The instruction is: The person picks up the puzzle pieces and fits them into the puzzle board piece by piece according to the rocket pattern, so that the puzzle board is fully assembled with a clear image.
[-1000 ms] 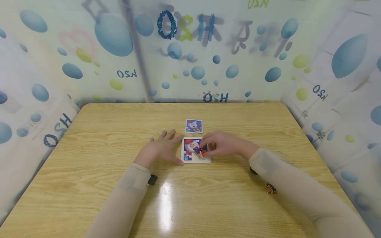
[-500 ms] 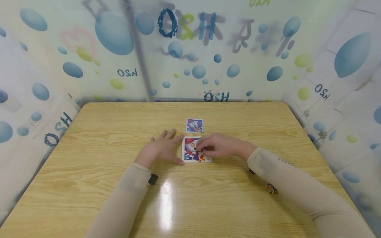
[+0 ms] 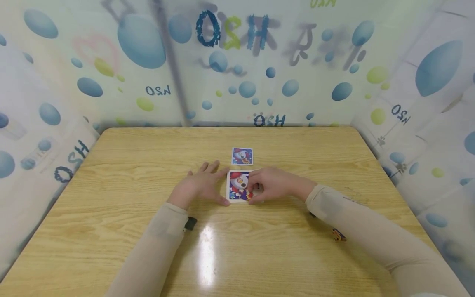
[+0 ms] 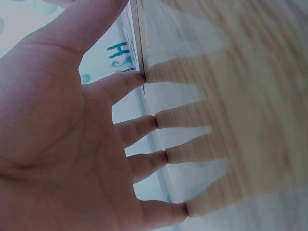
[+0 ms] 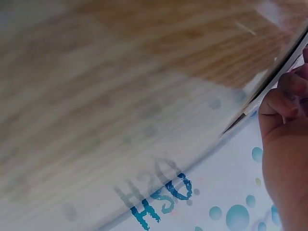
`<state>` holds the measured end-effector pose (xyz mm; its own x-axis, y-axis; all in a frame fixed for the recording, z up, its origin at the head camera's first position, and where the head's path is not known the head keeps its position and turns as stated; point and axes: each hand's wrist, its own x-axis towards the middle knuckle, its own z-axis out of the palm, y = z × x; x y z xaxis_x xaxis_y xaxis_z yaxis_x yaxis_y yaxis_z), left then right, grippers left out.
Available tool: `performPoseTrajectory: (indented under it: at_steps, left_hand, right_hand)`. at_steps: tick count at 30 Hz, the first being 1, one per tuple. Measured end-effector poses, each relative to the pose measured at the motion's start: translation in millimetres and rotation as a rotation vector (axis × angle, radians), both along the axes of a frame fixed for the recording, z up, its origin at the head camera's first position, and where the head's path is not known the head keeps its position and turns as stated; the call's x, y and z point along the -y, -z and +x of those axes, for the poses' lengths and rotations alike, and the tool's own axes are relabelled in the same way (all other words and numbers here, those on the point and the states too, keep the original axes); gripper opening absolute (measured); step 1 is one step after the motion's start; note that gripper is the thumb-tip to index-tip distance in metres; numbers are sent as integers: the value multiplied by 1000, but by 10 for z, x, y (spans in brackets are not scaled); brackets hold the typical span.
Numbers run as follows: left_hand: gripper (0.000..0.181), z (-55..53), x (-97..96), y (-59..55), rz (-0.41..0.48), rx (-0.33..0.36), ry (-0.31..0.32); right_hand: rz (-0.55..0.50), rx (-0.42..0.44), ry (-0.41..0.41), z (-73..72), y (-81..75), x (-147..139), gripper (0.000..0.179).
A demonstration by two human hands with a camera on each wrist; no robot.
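A small jigsaw puzzle in a white tray lies mid-table, its picture showing a grey-white rocket on dark blue. My left hand is spread flat at the tray's left side, thumb and index finger against the edge. In the left wrist view the fingertips of the left hand touch the glossy tabletop. Over the tray's right part is my right hand, curled fingers and thumb around an orange-and-blue puzzle piece near the bottom. That hand covers most of the right half. In the right wrist view, curled fingers meet the tray edge.
A square picture card with the same rocket lies just beyond the tray. One loose puzzle piece rests beside my right forearm. Patterned curtains surround the wooden table at the back and sides.
The orange-and-blue piece, tilted in my right fingers a second ago, now lies down in the tray's lower part. The right hand shifts slightly over it; the left hand stays put.
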<state>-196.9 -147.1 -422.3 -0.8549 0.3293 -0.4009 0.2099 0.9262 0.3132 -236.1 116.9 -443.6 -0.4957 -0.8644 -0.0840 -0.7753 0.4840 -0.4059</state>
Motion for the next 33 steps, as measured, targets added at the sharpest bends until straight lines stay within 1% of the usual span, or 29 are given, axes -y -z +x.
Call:
performPoseTrajectory:
  at_steps: [6, 11, 13, 16, 28, 33]
  left_hand:
    - [114, -3, 9, -12, -2, 1, 2]
    - [114, -2, 6, -24, -3, 3, 4]
    - [114, -5, 5, -23, -6, 1, 6]
    - [114, -8, 8, -16, -11, 1, 8]
    - [114, -15, 5, 0, -15, 11, 5]
    - [114, -12, 2, -2, -18, 6, 8]
  right_hand:
    - [-25, 10, -41, -8, 10, 5, 26]
    - [-62, 63, -56, -10, -4, -4, 16]
    - [-68, 86, -54, -7, -13, -7, 14]
    - [-70, 95, -59, -4, -20, -10, 16]
    - [-66, 55, -101, -12, 1, -16, 23]
    - [-37, 15, -115, -16, 4, -14, 28]
